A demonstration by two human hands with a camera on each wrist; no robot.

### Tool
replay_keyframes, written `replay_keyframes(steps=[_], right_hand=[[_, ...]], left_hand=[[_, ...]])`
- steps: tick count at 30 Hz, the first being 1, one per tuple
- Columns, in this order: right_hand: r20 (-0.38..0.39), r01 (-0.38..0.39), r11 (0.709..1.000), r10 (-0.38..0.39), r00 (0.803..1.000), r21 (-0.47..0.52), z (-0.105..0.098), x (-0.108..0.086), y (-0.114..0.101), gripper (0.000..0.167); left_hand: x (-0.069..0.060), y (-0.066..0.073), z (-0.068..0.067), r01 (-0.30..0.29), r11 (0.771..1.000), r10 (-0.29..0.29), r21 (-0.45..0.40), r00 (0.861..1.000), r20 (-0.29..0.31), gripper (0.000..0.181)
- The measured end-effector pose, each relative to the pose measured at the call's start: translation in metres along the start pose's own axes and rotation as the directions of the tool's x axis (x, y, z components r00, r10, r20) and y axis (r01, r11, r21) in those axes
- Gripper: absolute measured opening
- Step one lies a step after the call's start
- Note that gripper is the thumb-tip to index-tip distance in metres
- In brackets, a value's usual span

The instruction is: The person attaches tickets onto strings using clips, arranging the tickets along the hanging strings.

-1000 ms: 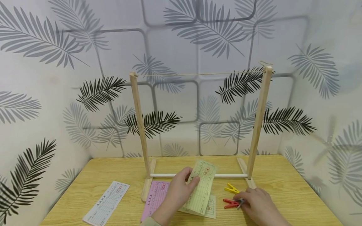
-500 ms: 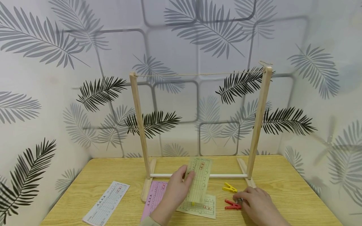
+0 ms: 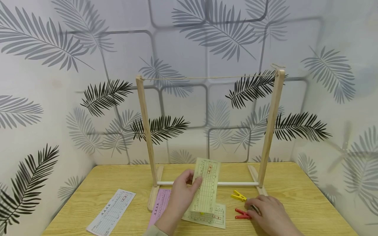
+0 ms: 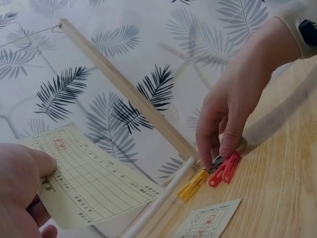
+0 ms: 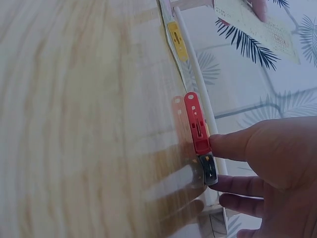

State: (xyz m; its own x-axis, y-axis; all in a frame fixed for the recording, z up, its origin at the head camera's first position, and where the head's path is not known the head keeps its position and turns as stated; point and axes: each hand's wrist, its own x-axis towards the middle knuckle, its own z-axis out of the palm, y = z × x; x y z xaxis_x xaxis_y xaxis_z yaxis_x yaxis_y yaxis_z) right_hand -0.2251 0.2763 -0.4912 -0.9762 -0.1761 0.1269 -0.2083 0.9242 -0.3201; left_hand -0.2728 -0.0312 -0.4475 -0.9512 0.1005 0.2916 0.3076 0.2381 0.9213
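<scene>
My left hand pinches an upright pale yellow-green printed slip between thumb and fingers; the same slip fills the lower left of the left wrist view. Another such slip lies flat beneath it, with a small yellow bit showing at the held slip's lower edge. At the right, my right hand has thumb and fingertips around a dark clip, low on the table. Red clips touch or lie beside it, and a yellow clip lies just behind.
A wooden frame stands behind the hands, with a left post, right post, string across the top and white bar low down. A white slip and a partly covered pink slip lie at the left.
The held slip has risen slightly, moved left and turned more upright. My left hand shifted a little left and up. The yellow clip slid slightly left; my right hand stayed among the clips.
</scene>
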Motion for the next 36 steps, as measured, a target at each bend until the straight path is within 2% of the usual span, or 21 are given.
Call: replay_keyframes(steps=[5,12,17,20,22,25,28,36], right_hand=[[-0.007,0.001,1.0,-0.001,1.0,-0.017,0.0,0.0,0.001,0.016],[-0.003,0.016,1.0,-0.016,1.0,-0.015,0.0,0.001,0.003,0.014],[-0.011,0.02,1.0,-0.02,1.0,-0.01,0.001,0.001,0.004,0.019],[-0.018,0.023,1.0,-0.023,1.0,-0.014,0.001,0.001,0.004,0.021],[-0.026,0.026,0.999,-0.026,0.999,-0.019,0.002,0.001,0.005,0.026],[-0.049,0.008,1.0,-0.009,0.999,-0.03,0.002,0.001,0.009,0.041],[-0.072,-0.017,0.999,0.014,0.997,-0.033,0.0,0.001,0.013,0.049],[-0.026,-0.074,0.997,0.074,0.997,0.005,-0.003,0.001,0.015,0.035]], left_hand=[[0.0,0.003,-0.004,0.002,0.999,-0.003,-0.044,1.0,-0.021,0.017],[0.001,0.005,-0.011,-0.006,0.999,0.005,-0.032,0.999,-0.044,0.025],[0.003,0.003,-0.016,0.016,1.0,-0.017,-0.011,0.998,-0.066,0.031],[0.004,0.001,-0.019,0.026,0.999,-0.028,-0.026,0.997,-0.071,0.03],[0.005,0.0,-0.021,0.03,0.998,-0.033,-0.048,0.997,-0.073,0.029],[0.006,0.001,-0.024,0.041,0.994,-0.047,-0.098,0.997,-0.059,0.032],[0.006,0.004,-0.028,0.039,0.994,-0.045,-0.106,0.997,-0.059,0.03],[0.01,0.004,-0.031,0.022,0.994,-0.031,-0.105,0.996,-0.086,0.014]])
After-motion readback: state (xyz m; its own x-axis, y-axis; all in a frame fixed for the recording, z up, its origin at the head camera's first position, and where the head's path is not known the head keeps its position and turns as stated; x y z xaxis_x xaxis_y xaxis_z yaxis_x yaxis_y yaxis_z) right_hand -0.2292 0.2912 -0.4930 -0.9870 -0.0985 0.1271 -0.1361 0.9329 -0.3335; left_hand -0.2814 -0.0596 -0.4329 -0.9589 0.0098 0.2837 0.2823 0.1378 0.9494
